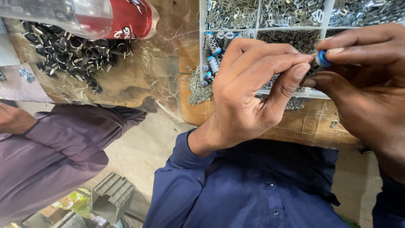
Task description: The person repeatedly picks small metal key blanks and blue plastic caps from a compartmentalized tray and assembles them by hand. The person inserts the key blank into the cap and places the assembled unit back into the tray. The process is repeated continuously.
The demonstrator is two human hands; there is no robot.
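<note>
My left hand (249,90) and my right hand (367,80) meet over a white divided tray (201,25). Between their fingertips they pinch a small grey cylinder with a blue cap (321,60). The left thumb and forefinger close on its near end, and the right forefinger and thumb grip the blue end. Most of the cylinder is hidden by the fingers. More blue-capped cylinders (213,47) lie in a tray compartment just left of my left hand.
The tray's other compartments hold small silver metal parts (291,12). Loose metal pieces (196,86) lie on the wooden bench. Black rings (71,50) are piled under a plastic sheet, beside a red-labelled bottle (126,17). A co-worker's purple sleeve (55,147) is at the left. A grey crate (112,196) stands on the floor.
</note>
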